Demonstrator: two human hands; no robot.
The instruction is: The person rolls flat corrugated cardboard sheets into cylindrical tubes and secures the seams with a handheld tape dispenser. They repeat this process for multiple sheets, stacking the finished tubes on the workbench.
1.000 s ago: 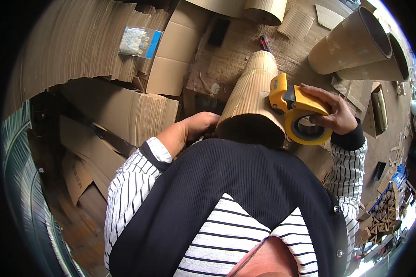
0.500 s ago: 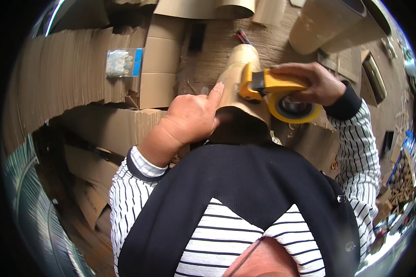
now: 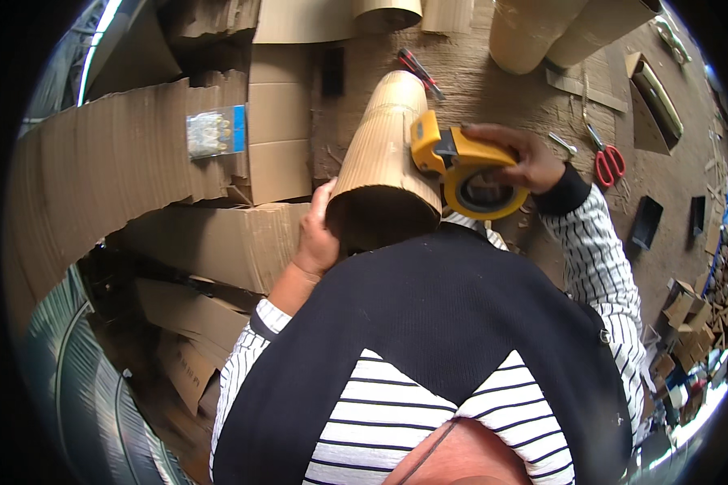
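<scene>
A rolled cardboard tube (image 3: 384,153) with a ribbed surface lies lengthwise in front of me, its dark open end facing my chest. My left hand (image 3: 319,230) grips its left side near that opening, fingers partly hidden by the rim. Wrapped round a yellow tape dispenser (image 3: 485,153), my right hand (image 3: 530,158) holds the dispenser's head against the tube's right side. A roll of tape (image 3: 481,192) sits in the dispenser, just right of the opening.
Beyond the tube lies a red-and-black utility knife (image 3: 421,73). Red-handled scissors (image 3: 609,165) and small black trays (image 3: 647,222) are to the right. Larger cardboard tubes (image 3: 534,36) stand at the far right. Stacked cardboard (image 3: 105,153) fills the left, topped by a clear packet (image 3: 216,132).
My left hand has gone from pressing on top of the tube to gripping its lower left side. The tube has turned, showing its ribbed face. The dispenser stays at its right side.
</scene>
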